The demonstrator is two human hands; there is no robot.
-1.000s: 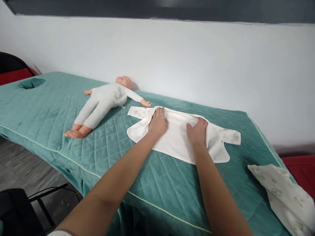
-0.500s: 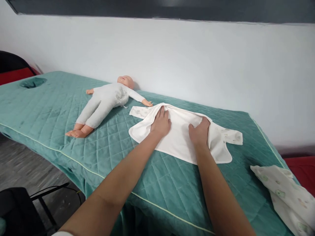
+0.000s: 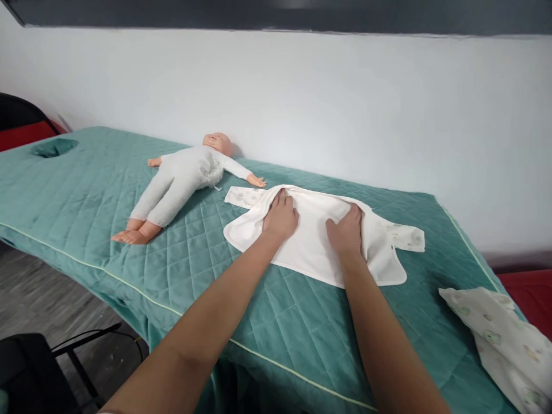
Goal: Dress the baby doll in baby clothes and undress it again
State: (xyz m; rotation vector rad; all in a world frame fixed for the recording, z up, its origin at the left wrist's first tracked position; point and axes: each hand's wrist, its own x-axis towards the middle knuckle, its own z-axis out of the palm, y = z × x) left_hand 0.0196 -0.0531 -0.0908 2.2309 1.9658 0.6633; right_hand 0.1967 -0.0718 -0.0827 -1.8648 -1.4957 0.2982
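A white baby shirt (image 3: 313, 227) lies spread open on the green quilted bed cover, its patterned sleeves stretched to either side. My left hand (image 3: 281, 218) rests flat on the inside of the shirt, fingers extended and their tips at the folded upper edge. On the other half, my right hand (image 3: 347, 230) presses against the cloth with the thumb held apart. Its fingertips are partly hidden beneath the right flap. To the left, a baby doll (image 3: 181, 172) in a white bodysuit lies on its back, one hand close to the shirt's left sleeve.
The green quilted cover (image 3: 181, 276) drapes over a bed against a white wall (image 3: 276, 103). A patterned white cloth (image 3: 500, 339) lies at the right front edge. The bed has a face hole (image 3: 54, 148) at far left; a black chair (image 3: 26, 368) stands at lower left.
My right hand has shifted slightly left on the shirt. My left hand stays nearly in place, and the doll and the patterned cloth lie as before.
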